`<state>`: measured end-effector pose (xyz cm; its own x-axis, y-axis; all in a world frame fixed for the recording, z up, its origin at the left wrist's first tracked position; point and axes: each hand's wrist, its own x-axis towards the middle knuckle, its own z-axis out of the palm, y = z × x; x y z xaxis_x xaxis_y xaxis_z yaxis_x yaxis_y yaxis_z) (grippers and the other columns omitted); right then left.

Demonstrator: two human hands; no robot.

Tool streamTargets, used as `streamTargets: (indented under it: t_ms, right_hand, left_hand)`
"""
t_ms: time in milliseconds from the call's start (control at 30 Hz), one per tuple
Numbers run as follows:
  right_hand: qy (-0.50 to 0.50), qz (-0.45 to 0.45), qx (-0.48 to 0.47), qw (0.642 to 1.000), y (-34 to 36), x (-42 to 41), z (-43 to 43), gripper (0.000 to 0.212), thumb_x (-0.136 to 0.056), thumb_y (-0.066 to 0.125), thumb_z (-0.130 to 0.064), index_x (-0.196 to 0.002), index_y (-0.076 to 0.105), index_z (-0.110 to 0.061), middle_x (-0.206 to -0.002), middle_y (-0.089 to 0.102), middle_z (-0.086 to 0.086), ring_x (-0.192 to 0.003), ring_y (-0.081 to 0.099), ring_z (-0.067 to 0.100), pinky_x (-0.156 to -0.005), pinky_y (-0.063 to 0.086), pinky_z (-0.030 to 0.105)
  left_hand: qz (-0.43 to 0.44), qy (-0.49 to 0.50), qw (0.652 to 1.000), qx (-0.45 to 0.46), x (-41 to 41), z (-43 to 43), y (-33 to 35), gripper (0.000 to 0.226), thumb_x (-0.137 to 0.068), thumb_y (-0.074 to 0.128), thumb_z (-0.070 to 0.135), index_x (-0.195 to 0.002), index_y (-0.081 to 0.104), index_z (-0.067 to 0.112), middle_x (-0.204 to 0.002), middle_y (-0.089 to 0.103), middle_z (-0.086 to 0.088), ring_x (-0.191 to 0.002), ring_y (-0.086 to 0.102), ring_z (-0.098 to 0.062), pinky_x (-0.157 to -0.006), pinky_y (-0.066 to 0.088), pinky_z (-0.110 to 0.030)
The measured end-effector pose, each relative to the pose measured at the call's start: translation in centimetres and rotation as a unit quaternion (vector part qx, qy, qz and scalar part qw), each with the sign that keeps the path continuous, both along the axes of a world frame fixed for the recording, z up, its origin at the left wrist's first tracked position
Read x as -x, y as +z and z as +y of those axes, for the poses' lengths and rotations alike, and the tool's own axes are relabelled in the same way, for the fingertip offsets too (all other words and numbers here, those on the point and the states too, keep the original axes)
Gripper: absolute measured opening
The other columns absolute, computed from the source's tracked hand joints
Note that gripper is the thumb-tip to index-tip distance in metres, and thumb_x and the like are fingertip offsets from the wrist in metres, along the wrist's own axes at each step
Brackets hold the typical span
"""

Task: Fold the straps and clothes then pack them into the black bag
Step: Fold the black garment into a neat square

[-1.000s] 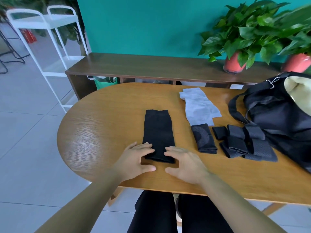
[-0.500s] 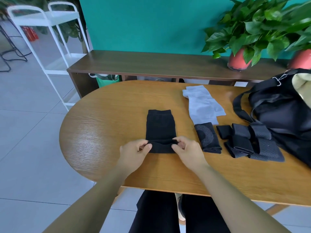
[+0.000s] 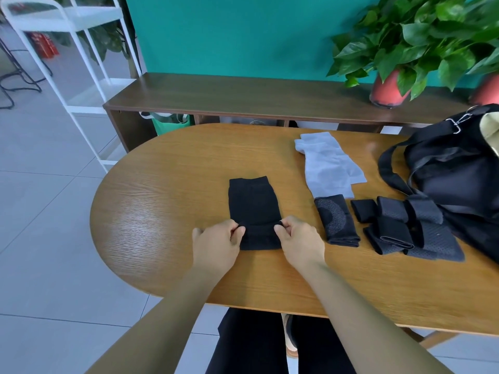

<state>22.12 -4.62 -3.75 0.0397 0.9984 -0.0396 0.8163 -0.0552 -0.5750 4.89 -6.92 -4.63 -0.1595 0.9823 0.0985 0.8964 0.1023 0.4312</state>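
On the wooden table [image 3: 162, 211] lies a black sleeve [image 3: 252, 203], its near end doubled over; left hand [image 3: 216, 244] and right hand [image 3: 299, 241] each pinch one corner of the fold; it looks soft, light, limp, best gripped at both side edges.

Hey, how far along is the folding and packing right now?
Done: the patterned sleeve and black straps look folded, lying beside the black bag. In hand: left hand and right hand pinch the black cloth, its near end doubled over. Left: the grey cloth looks unfolded, and every piece on the table needs packing.
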Motion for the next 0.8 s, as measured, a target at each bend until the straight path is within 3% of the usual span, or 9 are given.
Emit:
streamTargets:
  t_ms: [267,667,800]
  right_hand:
    - [0.029,-0.078,-0.032,0.996,-0.2,0.5,0.1,0.026,-0.100,0.040,-0.035,-0.115,0.055,-0.021,-0.087,0.066,-0.001,-0.077,0.059,0.018,-0.063,0.041,0.027]
    - [0.035,-0.158,-0.042,0.986,0.7,1.4,0.1,0.031,-0.100,0.041,-0.038,-0.121,0.052,-0.017,-0.095,0.068,0.003,-0.085,0.063,0.022,-0.062,0.039,0.027]
    - [0.035,-0.159,-0.037,0.986,1.0,1.4,0.0,0.029,-0.100,0.042,-0.038,-0.119,0.053,-0.018,-0.095,0.068,0.002,-0.081,0.061,0.020,-0.062,0.039,0.027]
  left_hand:
    - [0.053,0.000,0.999,-0.005,-0.3,0.1,0.1,0.026,-0.100,0.036,0.040,-0.099,0.057,0.026,-0.070,0.062,0.007,-0.067,0.057,-0.012,-0.083,0.026,-0.029]
    - [0.087,-0.005,0.996,0.007,-0.3,0.3,0.4,0.020,-0.100,0.035,0.040,-0.112,0.042,0.026,-0.058,0.053,0.009,-0.059,0.052,-0.010,-0.090,0.031,-0.032]
    - [0.096,0.003,0.995,-0.028,-0.2,0.0,0.9,0.020,-0.098,0.038,0.041,-0.113,0.039,0.026,-0.069,0.059,0.009,-0.070,0.057,-0.012,-0.088,0.033,-0.033]
